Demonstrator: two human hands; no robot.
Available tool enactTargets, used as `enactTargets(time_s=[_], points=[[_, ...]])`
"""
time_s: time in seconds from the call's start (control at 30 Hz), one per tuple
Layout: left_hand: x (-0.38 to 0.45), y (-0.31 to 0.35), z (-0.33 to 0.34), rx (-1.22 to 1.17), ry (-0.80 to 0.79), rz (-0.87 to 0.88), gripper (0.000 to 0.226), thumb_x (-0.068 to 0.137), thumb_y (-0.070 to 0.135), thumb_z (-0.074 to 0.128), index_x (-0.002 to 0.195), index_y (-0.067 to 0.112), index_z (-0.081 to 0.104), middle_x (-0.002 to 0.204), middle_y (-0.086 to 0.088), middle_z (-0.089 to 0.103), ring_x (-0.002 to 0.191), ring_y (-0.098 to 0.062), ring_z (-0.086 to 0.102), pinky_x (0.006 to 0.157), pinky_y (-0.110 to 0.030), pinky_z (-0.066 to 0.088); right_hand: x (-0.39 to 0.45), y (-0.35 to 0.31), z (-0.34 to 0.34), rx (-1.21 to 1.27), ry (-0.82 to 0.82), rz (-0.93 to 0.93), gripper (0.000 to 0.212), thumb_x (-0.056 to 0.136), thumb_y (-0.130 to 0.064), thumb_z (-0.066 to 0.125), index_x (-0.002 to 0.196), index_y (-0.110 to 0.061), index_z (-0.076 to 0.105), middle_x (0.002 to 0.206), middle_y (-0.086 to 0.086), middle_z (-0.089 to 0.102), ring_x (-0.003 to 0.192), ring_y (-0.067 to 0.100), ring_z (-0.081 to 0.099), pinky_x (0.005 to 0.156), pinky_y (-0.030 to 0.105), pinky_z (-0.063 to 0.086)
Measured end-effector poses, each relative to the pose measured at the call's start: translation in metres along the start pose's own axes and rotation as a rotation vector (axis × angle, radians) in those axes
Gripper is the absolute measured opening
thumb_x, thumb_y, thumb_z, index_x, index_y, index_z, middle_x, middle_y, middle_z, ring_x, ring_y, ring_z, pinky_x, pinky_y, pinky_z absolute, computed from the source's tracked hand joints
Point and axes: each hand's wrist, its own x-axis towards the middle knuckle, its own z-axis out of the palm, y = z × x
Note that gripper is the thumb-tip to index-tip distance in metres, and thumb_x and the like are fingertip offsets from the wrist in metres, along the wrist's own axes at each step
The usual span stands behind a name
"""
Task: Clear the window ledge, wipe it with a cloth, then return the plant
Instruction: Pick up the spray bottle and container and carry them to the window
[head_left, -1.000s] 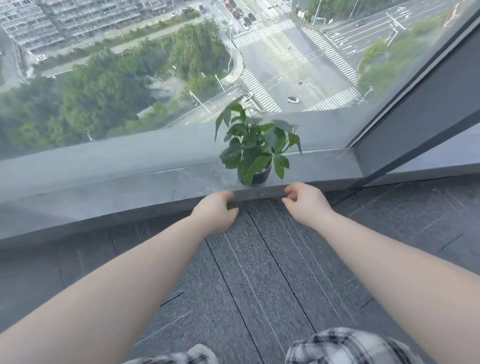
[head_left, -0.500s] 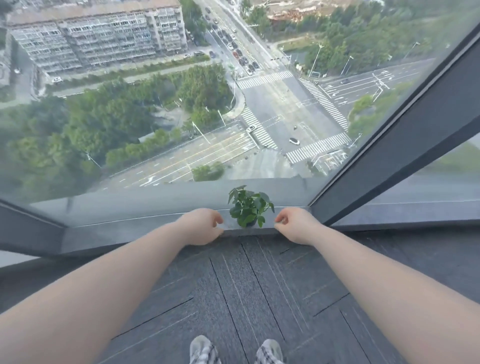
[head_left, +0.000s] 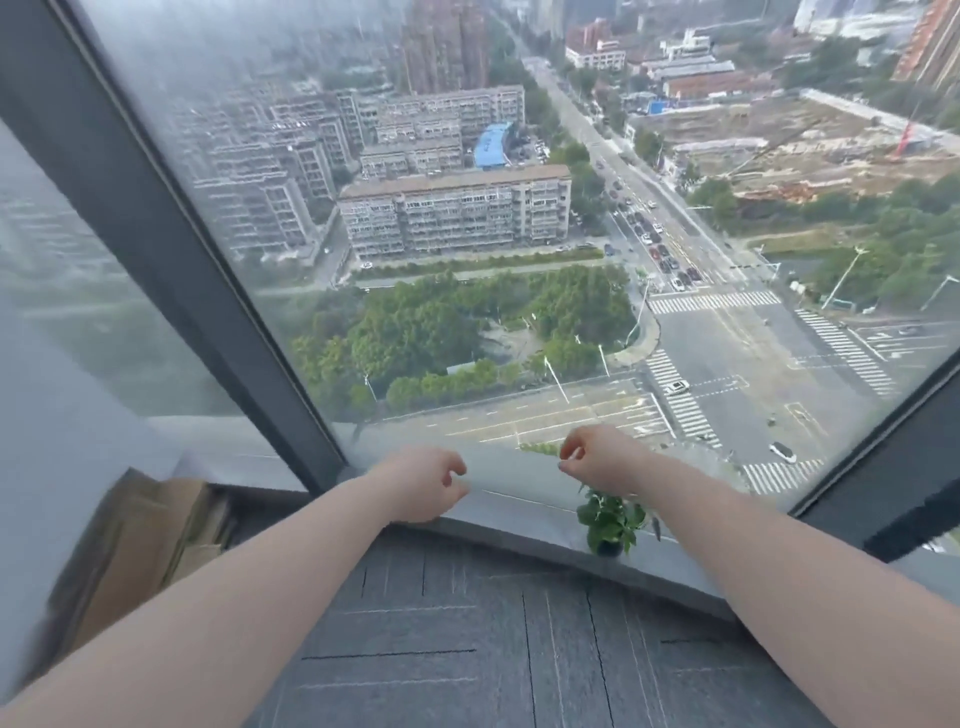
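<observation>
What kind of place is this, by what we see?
Probably a room high in a tower, perhaps an office: a tall window over streets far below, grey carpet tiles, and a potted plant on the ledge.

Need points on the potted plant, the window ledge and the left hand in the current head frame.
potted plant (head_left: 609, 519): head view, on its green leaves just below the right forearm.
window ledge (head_left: 524, 512): head view, on the bare grey top between the hands.
left hand (head_left: 423, 486): head view, on the back of the hand.
</observation>
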Motion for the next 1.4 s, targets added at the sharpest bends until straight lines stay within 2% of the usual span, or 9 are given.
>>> enactTargets(time_s=[0.17,0.3,0.57,0.67,0.83,0.97,1.07,1.2,1.4], points=[[-0.088,-0.045,0.002,-0.029,0.091,-0.186,0.042,0.096,0.047,0.042,0.133,0.029,0.05,0.127,0.009,0.06,0.117,-0.017,0.056,0.097,-0.038,0.047,-0.014,-0.087,0.011,-0.096,-0.081,-0.192,0.028,0.093,-0.034,0.056,0.115,-0.017,0.061,0.118,0.004,0.064,0.102,0.023,0.06,0.088,0.035,0.05],[-0.171,-0.091,0.02,-0.029,0.12,-0.344,0.038,0.097,0.044,0.044,0.129,0.026,0.054,0.128,0.007,0.059,0.117,-0.018,0.055,0.092,-0.032,0.046,-0.04,-0.171,0.039,-0.165,-0.146,-0.374,0.029,0.094,-0.035,0.054,0.116,-0.018,0.062,0.118,0.002,0.062,0.105,0.022,0.059,0.085,0.03,0.048],[-0.365,-0.184,0.082,-0.227,0.205,-0.678,0.033,0.095,0.046,0.043,0.121,0.031,0.057,0.121,0.011,0.061,0.11,-0.015,0.056,0.092,-0.034,0.048,-0.131,-0.337,0.13,-0.337,-0.245,-0.696,0.028,0.094,-0.028,0.053,0.116,-0.014,0.063,0.118,0.004,0.063,0.109,0.025,0.059,0.093,0.035,0.05],[-0.454,-0.213,0.12,-0.274,0.252,-0.785,0.036,0.096,0.046,0.043,0.128,0.032,0.053,0.126,0.011,0.058,0.115,-0.014,0.054,0.093,-0.033,0.046,-0.18,-0.396,0.183,-0.395,-0.281,-0.786,0.028,0.095,-0.028,0.053,0.118,-0.015,0.062,0.122,0.003,0.061,0.112,0.024,0.057,0.096,0.037,0.049],[-0.613,-0.255,0.196,-0.354,0.297,-0.928,0.035,0.097,0.044,0.042,0.125,0.029,0.056,0.123,0.01,0.06,0.111,-0.015,0.056,0.088,-0.031,0.048,-0.286,-0.493,0.288,-0.561,-0.352,-0.936,0.03,0.095,-0.022,0.049,0.121,-0.013,0.062,0.124,0.007,0.061,0.114,0.026,0.057,0.095,0.035,0.048],[-0.744,-0.281,0.265,-0.466,0.357,-1.078,0.038,0.096,0.046,0.044,0.129,0.031,0.053,0.125,0.01,0.059,0.113,-0.014,0.055,0.083,-0.028,0.044,-0.389,-0.566,0.376,-0.677,-0.402,-1.106,0.03,0.096,-0.024,0.046,0.12,-0.014,0.061,0.126,0.006,0.06,0.105,0.024,0.057,0.078,0.027,0.048],[-0.832,-0.29,0.313,-0.523,0.391,-1.194,0.037,0.095,0.046,0.045,0.127,0.03,0.055,0.124,0.011,0.06,0.112,-0.015,0.055,0.084,-0.029,0.043,-0.468,-0.614,0.442,-0.746,-0.446,-1.242,0.033,0.097,-0.028,0.046,0.125,-0.017,0.06,0.131,0.0,0.056,0.117,0.023,0.053,0.092,0.029,0.044],[-0.928,-0.302,0.364,-0.599,0.444,-1.322,0.039,0.096,0.045,0.045,0.129,0.027,0.054,0.126,0.008,0.06,0.112,-0.016,0.056,0.09,-0.031,0.047,-0.556,-0.668,0.517,-0.784,-0.525,-1.376,0.03,0.094,-0.028,0.046,0.117,-0.022,0.064,0.125,-0.002,0.061,0.113,0.021,0.056,0.095,0.032,0.047],[-1.038,-0.32,0.446,-0.696,0.487,-1.471,0.042,0.097,0.046,0.043,0.132,0.026,0.052,0.129,0.006,0.058,0.112,-0.018,0.056,0.091,-0.033,0.047,-0.667,-0.739,0.622,-0.931,-0.62,-1.557,0.03,0.096,-0.027,0.045,0.12,-0.021,0.062,0.128,-0.001,0.06,0.118,0.022,0.055,0.101,0.038,0.046]])
